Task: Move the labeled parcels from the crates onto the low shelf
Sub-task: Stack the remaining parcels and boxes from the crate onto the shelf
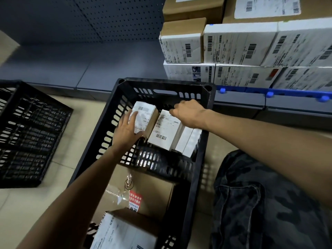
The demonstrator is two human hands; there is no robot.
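Head view, pick-up step. A black crate (pixel 161 83) stands at the centre of the frame, just in front of the low shelf (pixel 71 60), whose grey deck runs across the upper left. Two labeled parcels lie side by side at the far end of the crate.

The small parcel (pixel 144 116) is held by the left hand (pixel 126 127): the fingers are laid along its left side and over the label, and the thumb is tucked against its near edge. The white parcel (pixel 167 131), touching the first on its right, is taken by the right hand (pixel 188 114), whose fingers are curled over its far edge. How far they wrap behind it is hidden.

Both parcels are judged to be gripped but not yet lifted, since their undersides appear to rest on the crate floor. More stock remains nearer the camera: a brown box (pixel 154 191) and a labeled box (pixel 124 230) at the lower centre.

The next move is judged to call for a lift clear of the crate wall and a carry up the frame to the bare deck at upper left, beside the stacked parcels (pixel 233 47) at upper right. A second crate (pixel 32 132) is seen at the left edge.
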